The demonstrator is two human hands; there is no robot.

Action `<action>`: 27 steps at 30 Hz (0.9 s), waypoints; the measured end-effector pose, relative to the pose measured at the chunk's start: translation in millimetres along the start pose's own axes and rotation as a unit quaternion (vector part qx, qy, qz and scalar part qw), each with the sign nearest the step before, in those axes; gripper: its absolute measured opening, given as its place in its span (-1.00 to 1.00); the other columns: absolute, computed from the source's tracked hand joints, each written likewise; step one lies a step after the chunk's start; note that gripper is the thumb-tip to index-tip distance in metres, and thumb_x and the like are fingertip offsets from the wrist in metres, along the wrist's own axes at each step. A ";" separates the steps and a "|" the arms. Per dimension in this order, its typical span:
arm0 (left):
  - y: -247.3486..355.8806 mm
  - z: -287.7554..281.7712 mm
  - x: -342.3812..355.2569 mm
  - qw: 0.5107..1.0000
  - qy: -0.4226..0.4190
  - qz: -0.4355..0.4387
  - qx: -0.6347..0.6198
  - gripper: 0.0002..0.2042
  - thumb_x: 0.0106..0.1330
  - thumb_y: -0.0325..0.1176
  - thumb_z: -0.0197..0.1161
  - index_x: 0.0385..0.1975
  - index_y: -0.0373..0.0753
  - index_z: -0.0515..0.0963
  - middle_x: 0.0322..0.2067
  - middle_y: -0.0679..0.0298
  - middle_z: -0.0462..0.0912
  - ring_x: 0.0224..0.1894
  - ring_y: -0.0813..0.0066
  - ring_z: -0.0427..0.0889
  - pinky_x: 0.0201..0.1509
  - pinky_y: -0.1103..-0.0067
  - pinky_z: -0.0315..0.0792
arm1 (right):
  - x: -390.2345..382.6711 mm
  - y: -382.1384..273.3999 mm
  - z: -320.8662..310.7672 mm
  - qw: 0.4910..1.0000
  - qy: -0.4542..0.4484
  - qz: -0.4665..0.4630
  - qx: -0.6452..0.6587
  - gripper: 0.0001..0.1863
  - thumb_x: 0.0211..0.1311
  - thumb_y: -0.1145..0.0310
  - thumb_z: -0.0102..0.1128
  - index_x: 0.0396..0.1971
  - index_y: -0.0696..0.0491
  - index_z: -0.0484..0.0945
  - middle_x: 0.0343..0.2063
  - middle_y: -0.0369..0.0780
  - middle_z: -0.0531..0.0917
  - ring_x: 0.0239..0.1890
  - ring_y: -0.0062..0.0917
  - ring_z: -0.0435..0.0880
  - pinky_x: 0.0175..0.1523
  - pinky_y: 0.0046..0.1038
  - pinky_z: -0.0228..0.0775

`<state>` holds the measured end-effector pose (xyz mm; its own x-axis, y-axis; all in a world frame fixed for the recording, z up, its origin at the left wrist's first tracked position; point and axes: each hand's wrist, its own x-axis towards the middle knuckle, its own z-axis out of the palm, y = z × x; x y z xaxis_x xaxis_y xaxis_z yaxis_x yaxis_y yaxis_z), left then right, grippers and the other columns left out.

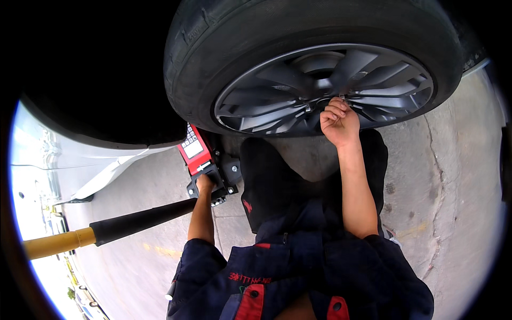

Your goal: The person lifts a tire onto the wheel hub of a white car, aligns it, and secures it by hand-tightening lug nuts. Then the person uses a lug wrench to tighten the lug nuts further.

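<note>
A large wheel with a black tyre [186, 69] and a grey multi-spoke rim [288, 76] fills the top. My right hand [341, 124] is raised to its hub, palm up, fingers curled in a pinch. At the fingertips shows a small metallic wheel nut [343, 96]; the fingers partly cover it. A second wheel nut [308, 108] sits in the hub to the left. My left hand [204, 183] reaches down to the black rear end of a red floor jack [196, 149], left of the wheel. Its fingers are hidden against the jack.
A yellow pole with a black sleeve [144, 220] slants from the left toward the jack. Pale car bodywork [101, 160] hangs at the left, above the concrete floor [410, 176]. My bent knees [266, 165] are just below the wheel. A crack [438, 181] runs along the floor at right.
</note>
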<state>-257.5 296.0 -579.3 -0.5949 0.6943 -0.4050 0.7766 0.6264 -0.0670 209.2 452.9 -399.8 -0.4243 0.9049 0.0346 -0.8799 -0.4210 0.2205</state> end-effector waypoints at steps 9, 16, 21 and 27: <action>-2.0 1.1 -1.7 0.999 -0.021 -0.026 -0.025 -0.52 -0.26 -0.36 0.54 -0.26 -0.37 0.58 -0.18 -0.04 0.62 -0.06 0.10 0.61 0.00 0.36 0.49 | 9.0 33.1 39.2 0.898 0.309 -0.182 -0.255 -0.60 0.40 0.04 -0.25 -0.43 0.07 0.34 -0.56 -0.34 0.41 -0.53 -0.59 0.37 -0.37 -0.52 0.22; -4.1 5.8 2.9 0.998 -0.013 -0.033 -0.044 -0.52 -0.27 -0.35 0.56 -0.26 -0.35 0.59 -0.17 -0.02 0.63 -0.06 0.12 0.61 0.01 0.38 0.50 | -0.4 23.6 26.4 0.965 0.192 -0.094 -0.151 -0.60 0.40 0.04 -0.28 -0.50 0.02 0.33 -0.67 -0.41 0.30 -0.63 -0.64 0.22 -0.41 -0.55 0.13; -13.2 12.7 6.1 0.998 0.017 -0.048 -0.044 -0.45 -0.35 -0.34 0.61 -0.25 -0.35 0.59 -0.16 0.00 0.62 -0.05 0.11 0.60 0.03 0.37 0.50 | 1.3 29.0 45.7 0.935 0.293 -0.116 -0.162 -0.67 0.30 0.12 -0.06 -0.43 0.12 0.37 -0.58 -0.33 0.35 -0.56 -0.62 0.31 -0.38 -0.57 0.22; -11.0 14.7 3.1 0.995 0.021 -0.042 -0.089 -0.55 -0.27 -0.39 0.53 -0.30 -0.36 0.58 -0.21 -0.03 0.63 -0.11 0.08 0.62 -0.05 0.33 0.52 | -0.5 12.8 12.6 0.958 0.199 -0.094 -0.182 -0.72 0.31 0.18 -0.04 -0.44 0.10 0.38 -0.56 -0.34 0.38 -0.54 -0.62 0.32 -0.36 -0.58 0.21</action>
<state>-264.9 286.0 -593.2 -0.6668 0.6492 -0.3661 0.6777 0.7325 0.0647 200.9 447.8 -384.7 -0.2362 0.9015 -0.3627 -0.9341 -0.3135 -0.1707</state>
